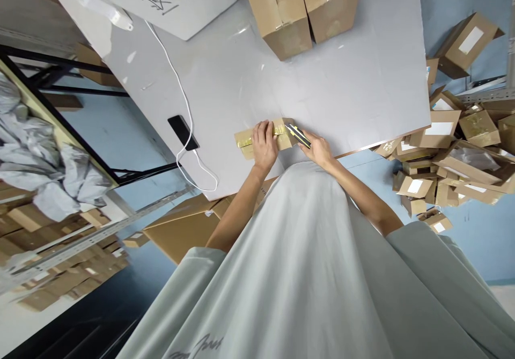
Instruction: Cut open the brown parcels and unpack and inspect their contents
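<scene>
On the table (341,90), a black phone (179,129) with a white cable (187,100) attached; beyond it, a white machine (193,7) bearing black writing; two taped cartons (277,18) side by side. At right, heaped boxes (478,128), several white-labelled. At left, grey bags (68,171).

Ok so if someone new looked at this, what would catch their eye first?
Probably the yellow-and-black cutter in the right hand, by the right end of a small taped box near the table's front edge, with the left hand on it. Next, perhaps the jumbled pile of boxes to the right, and the white case with black handwriting, far left on the table.
</scene>
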The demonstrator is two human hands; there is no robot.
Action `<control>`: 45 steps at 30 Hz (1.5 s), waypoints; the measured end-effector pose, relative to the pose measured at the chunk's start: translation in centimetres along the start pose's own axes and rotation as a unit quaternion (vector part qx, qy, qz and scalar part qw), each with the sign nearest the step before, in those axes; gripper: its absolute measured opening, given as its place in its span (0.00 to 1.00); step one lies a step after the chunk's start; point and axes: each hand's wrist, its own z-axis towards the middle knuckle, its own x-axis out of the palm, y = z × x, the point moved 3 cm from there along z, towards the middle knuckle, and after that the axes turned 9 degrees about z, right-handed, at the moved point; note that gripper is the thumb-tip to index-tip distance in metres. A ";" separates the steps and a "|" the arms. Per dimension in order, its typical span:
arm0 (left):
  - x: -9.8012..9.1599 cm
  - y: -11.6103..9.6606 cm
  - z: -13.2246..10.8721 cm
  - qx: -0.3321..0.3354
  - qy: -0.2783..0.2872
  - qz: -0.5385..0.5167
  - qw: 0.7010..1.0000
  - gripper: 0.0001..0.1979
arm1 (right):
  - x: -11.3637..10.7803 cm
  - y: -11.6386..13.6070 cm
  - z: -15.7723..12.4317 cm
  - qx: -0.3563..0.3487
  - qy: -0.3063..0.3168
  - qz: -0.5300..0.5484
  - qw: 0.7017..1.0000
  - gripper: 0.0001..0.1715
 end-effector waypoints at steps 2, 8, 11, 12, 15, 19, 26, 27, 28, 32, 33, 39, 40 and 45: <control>0.3 -0.1 -0.2 -0.014 0.000 -0.003 1.000 0.39 | 0.0 0.1 -0.2 -0.006 0.013 -0.015 1.000 0.32; 0.8 -0.1 -0.6 -0.013 -0.018 0.021 1.000 0.38 | -0.9 0.7 -2.3 -0.010 0.057 -0.099 0.993 0.33; 0.5 -0.3 -0.4 -0.007 -0.038 0.040 0.998 0.39 | -1.0 1.0 -4.0 -0.007 0.109 -0.150 0.983 0.35; 0.3 -0.4 -0.3 -0.009 -0.044 0.044 0.998 0.38 | -1.0 1.1 -4.6 -0.008 0.124 -0.161 0.979 0.35; -0.6 -0.6 0.5 -0.008 -0.049 0.049 0.998 0.38 | -0.7 0.9 -5.7 -0.006 0.130 -0.168 0.977 0.35; -2.4 -0.6 1.7 0.025 -0.014 0.040 0.999 0.36 | -1.5 -1.5 -5.7 -0.004 0.055 -0.151 0.987 0.33; -6.2 2.3 1.7 0.048 0.018 0.043 0.998 0.30 | -6.7 -9.7 -2.3 0.126 -0.134 -0.195 0.963 0.32; -6.6 3.1 1.4 0.041 0.013 0.044 0.998 0.29 | -7.3 -10.3 -1.8 0.132 -0.144 -0.207 0.959 0.31; -7.0 4.0 1.0 0.031 0.005 0.043 0.999 0.28 | -7.8 -10.6 -1.4 0.135 -0.152 -0.218 0.955 0.30; -7.8 7.3 -0.7 -0.031 -0.037 -0.007 0.999 0.25 | -8.8 -9.0 -0.5 0.139 -0.175 -0.245 0.944 0.32; -7.8 7.9 -1.0 -0.048 -0.049 -0.031 0.997 0.25 | -8.9 -7.9 -0.4 0.129 -0.178 -0.244 0.944 0.33; -7.6 9.2 -0.8 -0.103 -0.071 -0.166 0.978 0.30 | -5.1 3.5 0.0 -0.116 -0.059 -0.221 0.967 0.27; -7.6 9.4 -0.4 -0.113 -0.070 -0.175 0.976 0.30 | -4.0 5.4 0.1 -0.146 -0.018 -0.224 0.963 0.27; -7.4 10.5 1.7 -0.170 -0.042 -0.190 0.966 0.26 | 0.2 10.6 0.9 -0.155 0.113 -0.311 0.931 0.28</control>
